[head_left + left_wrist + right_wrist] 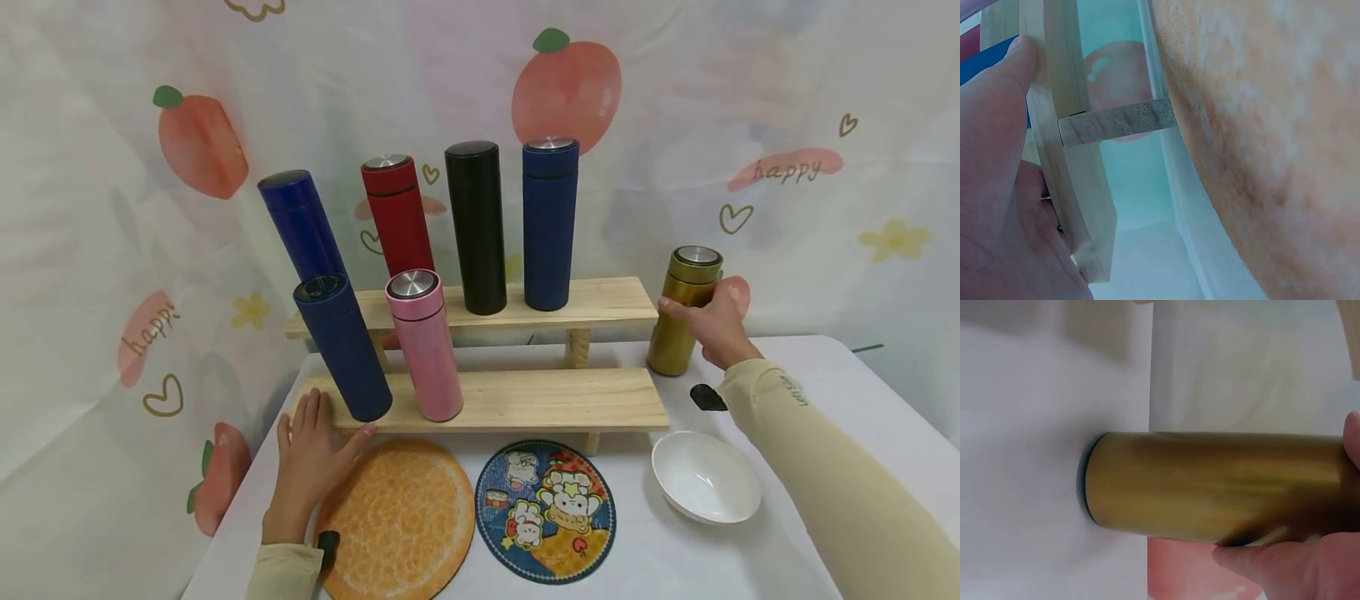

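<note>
Gold metal showed under the right hand (716, 327), whose fingers and thumb curled round the upper half of the gold flask (681, 312). That flask stood upright on the white table (840, 392), just beside the right end of the 2-step wooden rack (540, 398) and apart from it. The right wrist view showed the flask's base resting on the table and the thumb (1272, 559) pressed against its side.

The left hand (307, 454) lay flat with straight fingers at the left end of the rack's lower step, holding nothing; the left wrist view showed a finger (1007, 81) against the wood edge.

On the lower step stood 2 flasks, a navy flask (342, 348) and a pink flask (425, 346), both at the left. The upper step carried 4: a blue flask (302, 223), a red flask (397, 215), a black flask (476, 227) and a dark blue flask (550, 223). The right half of the lower step, nearest the gold flask, was bare wood.

In front of the rack lay an orange round mat (401, 521), touching the left hand's thumb, and a cartoon mat (545, 510) beside it. A white bowl (705, 477) sat under the right forearm, and a small black object (707, 397) lay between bowl and gold flask.
</note>
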The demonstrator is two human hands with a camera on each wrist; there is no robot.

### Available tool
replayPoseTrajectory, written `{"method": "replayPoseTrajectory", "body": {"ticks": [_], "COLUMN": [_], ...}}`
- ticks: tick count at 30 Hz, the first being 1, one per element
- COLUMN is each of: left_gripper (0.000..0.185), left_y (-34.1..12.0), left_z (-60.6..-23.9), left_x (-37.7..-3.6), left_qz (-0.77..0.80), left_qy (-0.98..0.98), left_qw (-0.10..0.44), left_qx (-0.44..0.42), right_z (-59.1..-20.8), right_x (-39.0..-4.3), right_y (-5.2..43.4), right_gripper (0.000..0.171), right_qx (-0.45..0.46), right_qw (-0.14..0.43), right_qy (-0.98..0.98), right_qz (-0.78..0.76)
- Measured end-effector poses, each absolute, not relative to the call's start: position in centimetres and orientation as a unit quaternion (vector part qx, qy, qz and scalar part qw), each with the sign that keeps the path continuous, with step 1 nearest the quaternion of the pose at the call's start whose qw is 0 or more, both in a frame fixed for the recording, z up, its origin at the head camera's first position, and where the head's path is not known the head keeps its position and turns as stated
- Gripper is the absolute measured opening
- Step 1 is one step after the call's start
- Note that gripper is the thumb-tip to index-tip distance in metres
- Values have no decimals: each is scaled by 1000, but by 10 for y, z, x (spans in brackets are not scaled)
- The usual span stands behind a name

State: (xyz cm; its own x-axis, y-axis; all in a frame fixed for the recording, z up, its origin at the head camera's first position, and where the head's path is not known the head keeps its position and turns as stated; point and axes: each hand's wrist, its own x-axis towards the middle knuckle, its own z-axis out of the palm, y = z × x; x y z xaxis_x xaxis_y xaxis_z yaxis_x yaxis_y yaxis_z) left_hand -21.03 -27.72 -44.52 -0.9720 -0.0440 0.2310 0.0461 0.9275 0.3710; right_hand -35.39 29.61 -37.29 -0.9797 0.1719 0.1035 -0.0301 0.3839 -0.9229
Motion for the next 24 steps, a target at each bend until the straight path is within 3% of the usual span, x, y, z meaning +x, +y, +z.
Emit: {"method": "replayPoseTrajectory", "body": {"ticks": [20,24], "left_gripper": [113,113], "left_y": [-275,-275], "left_z": [-446,-445], "left_x": [-209,-210], "left_qz": [-194,-193], "left_qy": [-975,-975], "left_qw": [111,114], "left_qx": [2,0], "right_z": [-370,-364], "right_x": [-346,-343], "right_y": [297,293], "right_gripper": [93,98], "right_qx": [-50,-56], "right_qw": [65,90], "right_qy": [-810,-798], "right_qz": [581,593]}}
